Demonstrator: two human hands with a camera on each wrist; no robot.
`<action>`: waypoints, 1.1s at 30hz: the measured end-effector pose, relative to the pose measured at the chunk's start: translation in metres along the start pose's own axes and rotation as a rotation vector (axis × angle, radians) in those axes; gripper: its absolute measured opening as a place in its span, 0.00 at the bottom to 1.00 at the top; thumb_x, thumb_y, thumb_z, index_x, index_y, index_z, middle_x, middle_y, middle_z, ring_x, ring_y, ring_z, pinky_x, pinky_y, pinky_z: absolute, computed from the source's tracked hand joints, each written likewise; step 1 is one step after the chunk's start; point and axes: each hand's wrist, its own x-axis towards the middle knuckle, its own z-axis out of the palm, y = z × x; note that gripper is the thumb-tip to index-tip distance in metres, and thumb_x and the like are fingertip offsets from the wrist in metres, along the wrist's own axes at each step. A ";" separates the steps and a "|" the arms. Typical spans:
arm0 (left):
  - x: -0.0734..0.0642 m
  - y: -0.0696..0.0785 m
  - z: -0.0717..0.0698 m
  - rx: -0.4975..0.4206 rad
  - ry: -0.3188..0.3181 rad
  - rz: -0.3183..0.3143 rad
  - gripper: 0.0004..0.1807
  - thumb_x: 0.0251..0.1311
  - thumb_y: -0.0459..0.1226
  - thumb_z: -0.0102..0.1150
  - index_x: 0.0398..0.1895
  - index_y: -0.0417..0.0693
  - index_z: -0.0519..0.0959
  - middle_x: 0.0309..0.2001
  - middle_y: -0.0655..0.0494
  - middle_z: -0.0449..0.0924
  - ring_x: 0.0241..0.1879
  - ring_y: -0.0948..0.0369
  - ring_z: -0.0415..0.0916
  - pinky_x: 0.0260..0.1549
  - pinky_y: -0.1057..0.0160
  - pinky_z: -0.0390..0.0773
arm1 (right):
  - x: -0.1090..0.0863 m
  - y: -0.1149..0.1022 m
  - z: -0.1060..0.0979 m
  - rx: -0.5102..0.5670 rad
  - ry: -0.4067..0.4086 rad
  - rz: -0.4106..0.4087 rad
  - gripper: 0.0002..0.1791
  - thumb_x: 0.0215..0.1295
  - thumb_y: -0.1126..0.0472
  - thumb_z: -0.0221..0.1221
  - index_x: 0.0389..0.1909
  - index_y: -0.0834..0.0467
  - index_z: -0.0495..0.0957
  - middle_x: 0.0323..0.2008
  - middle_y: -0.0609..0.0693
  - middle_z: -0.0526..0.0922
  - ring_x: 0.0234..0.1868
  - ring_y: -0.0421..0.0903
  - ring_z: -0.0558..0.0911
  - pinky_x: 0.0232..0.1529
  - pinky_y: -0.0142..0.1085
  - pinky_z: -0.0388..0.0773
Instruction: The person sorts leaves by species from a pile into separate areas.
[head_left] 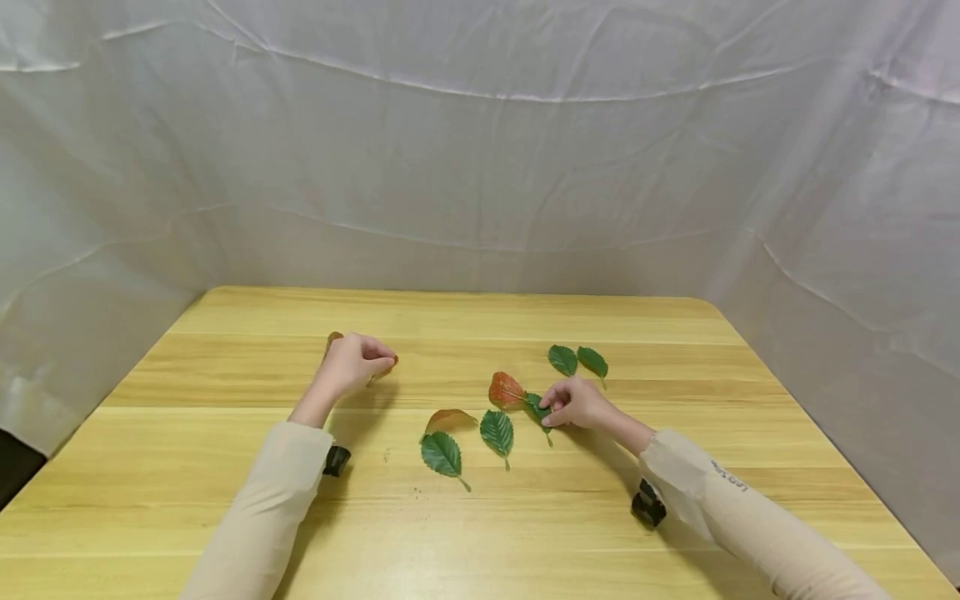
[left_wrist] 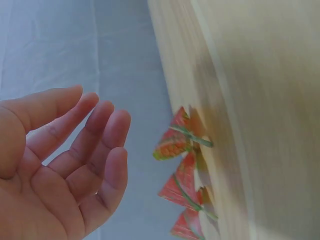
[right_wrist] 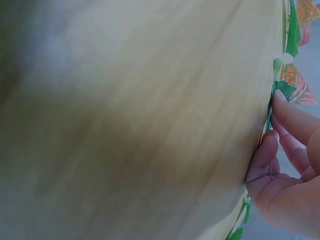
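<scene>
At the left of the table, my left hand (head_left: 358, 363) hovers by some red-brown leaves. In the left wrist view its fingers bend loosely, thumb apart from fingertips, holding nothing; red leaves (left_wrist: 181, 182) with green stems lie beyond. The hand hides part of them in the head view. Right of the middle, my right hand (head_left: 581, 403) pinches a toothed green leaf (head_left: 535, 403) low at the table top. Its digits cover part of that leaf (right_wrist: 285, 89) in the right wrist view. A red leaf (head_left: 506, 390) touches the pinched leaf's upper left side.
Two green leaves, one at the front (head_left: 441, 453) and one beside it (head_left: 497, 432), lie mid-table near an orange-brown leaf (head_left: 450, 419). Farther back are a green leaf (head_left: 562, 360) and another green leaf (head_left: 593, 361). Pale cloth (head_left: 480, 183) surrounds the wooden table (head_left: 480, 533).
</scene>
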 end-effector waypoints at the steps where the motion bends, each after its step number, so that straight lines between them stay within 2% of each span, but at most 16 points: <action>1: -0.002 0.002 0.000 0.001 0.008 0.010 0.10 0.58 0.36 0.54 0.38 0.40 0.81 0.37 0.47 0.80 0.37 0.54 0.76 0.36 0.56 0.75 | 0.000 0.000 0.000 -0.001 -0.001 -0.003 0.09 0.45 0.70 0.66 0.30 0.66 0.80 0.16 0.46 0.70 0.16 0.39 0.66 0.16 0.30 0.65; 7: -0.007 0.011 0.006 0.014 0.020 0.100 0.08 0.57 0.34 0.56 0.36 0.39 0.82 0.35 0.48 0.81 0.35 0.54 0.76 0.35 0.55 0.75 | 0.000 0.002 -0.001 0.000 0.000 -0.005 0.09 0.45 0.70 0.66 0.30 0.66 0.79 0.17 0.47 0.70 0.16 0.39 0.66 0.17 0.30 0.65; 14: -0.011 0.016 0.018 0.035 -0.012 0.181 0.08 0.55 0.34 0.58 0.34 0.38 0.82 0.32 0.50 0.81 0.29 0.60 0.75 0.30 0.60 0.75 | 0.001 0.003 -0.002 0.001 -0.001 -0.002 0.09 0.46 0.70 0.66 0.30 0.66 0.79 0.17 0.47 0.70 0.17 0.39 0.66 0.17 0.30 0.66; 21: -0.017 0.026 0.029 0.047 -0.087 0.228 0.07 0.54 0.35 0.60 0.31 0.40 0.83 0.31 0.53 0.81 0.27 0.62 0.74 0.26 0.64 0.74 | 0.001 0.004 -0.002 0.001 -0.004 0.000 0.09 0.45 0.69 0.66 0.30 0.65 0.80 0.17 0.47 0.71 0.17 0.39 0.67 0.17 0.30 0.66; 29: -0.024 0.034 0.042 0.045 -0.154 0.335 0.04 0.51 0.34 0.62 0.28 0.43 0.84 0.29 0.56 0.82 0.20 0.66 0.71 0.19 0.68 0.70 | 0.001 0.003 -0.001 0.006 -0.004 0.005 0.09 0.45 0.69 0.66 0.30 0.65 0.79 0.17 0.47 0.70 0.17 0.39 0.66 0.17 0.30 0.66; 33: -0.027 0.035 0.047 0.080 -0.196 0.391 0.03 0.50 0.34 0.63 0.27 0.44 0.85 0.29 0.57 0.81 0.19 0.68 0.68 0.17 0.69 0.68 | 0.001 0.003 0.000 0.004 -0.004 0.010 0.09 0.45 0.69 0.66 0.30 0.65 0.79 0.17 0.47 0.70 0.16 0.39 0.66 0.17 0.30 0.66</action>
